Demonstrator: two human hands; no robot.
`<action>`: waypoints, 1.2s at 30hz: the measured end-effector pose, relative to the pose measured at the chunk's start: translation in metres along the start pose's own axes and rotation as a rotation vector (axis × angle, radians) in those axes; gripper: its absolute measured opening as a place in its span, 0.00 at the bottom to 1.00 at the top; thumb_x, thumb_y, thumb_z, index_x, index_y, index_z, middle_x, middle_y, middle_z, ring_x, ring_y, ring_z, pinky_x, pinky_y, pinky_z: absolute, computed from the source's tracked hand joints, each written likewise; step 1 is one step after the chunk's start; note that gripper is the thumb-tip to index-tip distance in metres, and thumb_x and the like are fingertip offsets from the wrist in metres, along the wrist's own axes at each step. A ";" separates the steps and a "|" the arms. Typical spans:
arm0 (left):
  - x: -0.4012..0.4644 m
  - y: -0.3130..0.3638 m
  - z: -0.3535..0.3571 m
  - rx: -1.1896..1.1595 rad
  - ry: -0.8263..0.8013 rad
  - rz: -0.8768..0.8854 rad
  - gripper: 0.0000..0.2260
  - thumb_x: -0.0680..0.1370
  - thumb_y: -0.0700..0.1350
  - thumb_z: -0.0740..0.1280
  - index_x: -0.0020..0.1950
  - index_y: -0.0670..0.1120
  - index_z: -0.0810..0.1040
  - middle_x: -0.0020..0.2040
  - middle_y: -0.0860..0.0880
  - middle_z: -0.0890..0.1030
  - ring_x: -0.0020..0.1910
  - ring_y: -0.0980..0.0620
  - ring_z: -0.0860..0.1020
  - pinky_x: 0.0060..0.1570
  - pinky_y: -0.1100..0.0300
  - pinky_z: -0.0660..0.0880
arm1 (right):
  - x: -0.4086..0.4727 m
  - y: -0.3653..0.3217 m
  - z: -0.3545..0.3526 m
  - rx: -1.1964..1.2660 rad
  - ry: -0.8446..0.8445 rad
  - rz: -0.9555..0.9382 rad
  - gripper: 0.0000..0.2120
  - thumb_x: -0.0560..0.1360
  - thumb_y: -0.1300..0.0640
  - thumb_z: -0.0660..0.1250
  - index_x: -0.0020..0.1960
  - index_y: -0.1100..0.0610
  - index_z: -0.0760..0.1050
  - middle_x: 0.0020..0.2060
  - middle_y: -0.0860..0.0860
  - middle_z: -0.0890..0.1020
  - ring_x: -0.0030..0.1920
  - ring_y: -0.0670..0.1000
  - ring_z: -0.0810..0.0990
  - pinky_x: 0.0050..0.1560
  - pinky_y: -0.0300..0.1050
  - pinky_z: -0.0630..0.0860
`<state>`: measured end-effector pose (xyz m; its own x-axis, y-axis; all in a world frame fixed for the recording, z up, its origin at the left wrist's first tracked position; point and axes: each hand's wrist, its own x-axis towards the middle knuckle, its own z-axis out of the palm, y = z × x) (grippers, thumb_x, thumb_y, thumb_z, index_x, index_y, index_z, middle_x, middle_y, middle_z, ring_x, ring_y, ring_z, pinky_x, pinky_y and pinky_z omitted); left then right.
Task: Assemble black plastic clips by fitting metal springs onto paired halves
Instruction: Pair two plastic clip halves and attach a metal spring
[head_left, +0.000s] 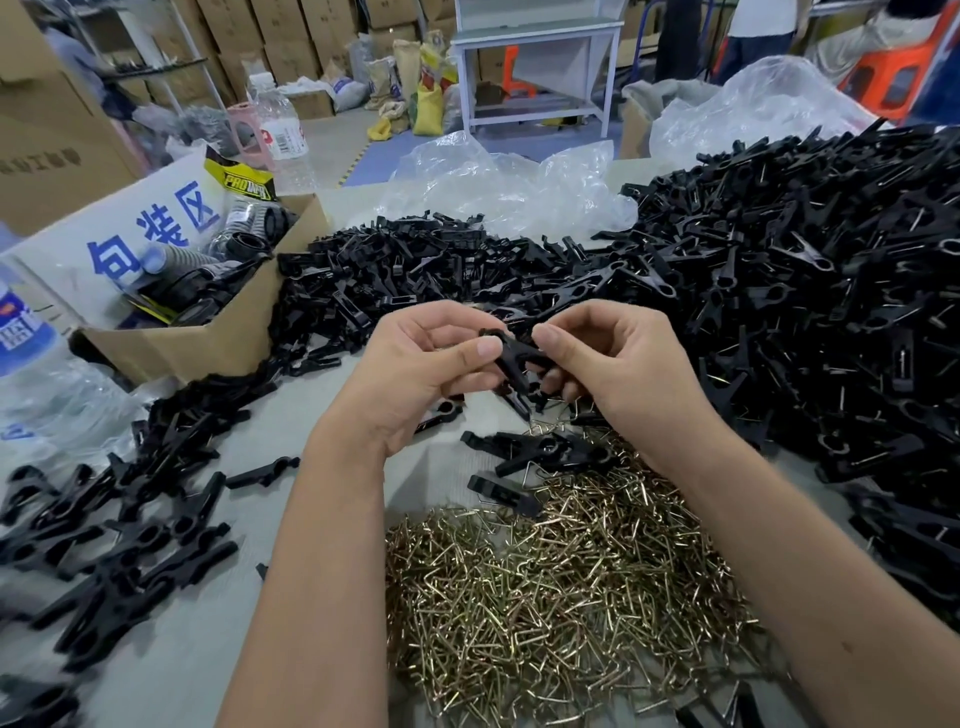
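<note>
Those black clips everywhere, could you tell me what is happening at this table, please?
A person is assembling clips. Both hands, left hand and right hand, pinch one black clip above the table. A heap of metal springs lies below, with piles of black clip parts around it.

A single wide-angle view from the person's head looks forward and steeply down over the grey work table (332, 415), close enough that both bare forearms fill the near edge. The heap of brass-coloured bent wire springs (561, 587) lies nearest, the big mound of black plastic clips (810, 291) rises far right, and stacked brown cardboard cartons (291, 41) line the far background.
</note>
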<state>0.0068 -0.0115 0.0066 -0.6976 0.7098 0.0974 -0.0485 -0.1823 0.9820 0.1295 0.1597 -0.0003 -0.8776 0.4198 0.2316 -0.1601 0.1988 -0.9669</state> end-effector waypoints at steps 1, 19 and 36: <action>0.000 0.001 -0.004 -0.018 0.035 0.019 0.08 0.69 0.39 0.77 0.48 0.43 0.87 0.45 0.39 0.87 0.39 0.48 0.86 0.39 0.65 0.82 | 0.000 -0.003 0.000 -0.136 0.030 -0.043 0.09 0.77 0.50 0.76 0.47 0.56 0.82 0.38 0.53 0.87 0.37 0.51 0.85 0.37 0.44 0.79; 0.002 -0.001 -0.022 -0.098 0.476 0.210 0.11 0.66 0.40 0.78 0.46 0.42 0.83 0.37 0.48 0.85 0.39 0.51 0.85 0.44 0.63 0.81 | -0.021 -0.033 0.036 -0.448 -0.923 -0.021 0.03 0.73 0.60 0.79 0.45 0.54 0.85 0.36 0.40 0.84 0.36 0.42 0.80 0.41 0.36 0.78; 0.001 -0.004 -0.017 0.146 0.160 0.186 0.15 0.60 0.46 0.87 0.43 0.49 0.87 0.45 0.44 0.87 0.47 0.47 0.86 0.51 0.58 0.82 | 0.002 0.000 0.001 0.290 0.144 0.094 0.04 0.77 0.67 0.73 0.48 0.61 0.86 0.36 0.57 0.85 0.31 0.47 0.77 0.27 0.36 0.71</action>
<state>-0.0059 -0.0222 -0.0006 -0.7892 0.5548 0.2632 0.1864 -0.1918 0.9636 0.1268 0.1596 -0.0002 -0.8248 0.5497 0.1324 -0.2216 -0.0988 -0.9701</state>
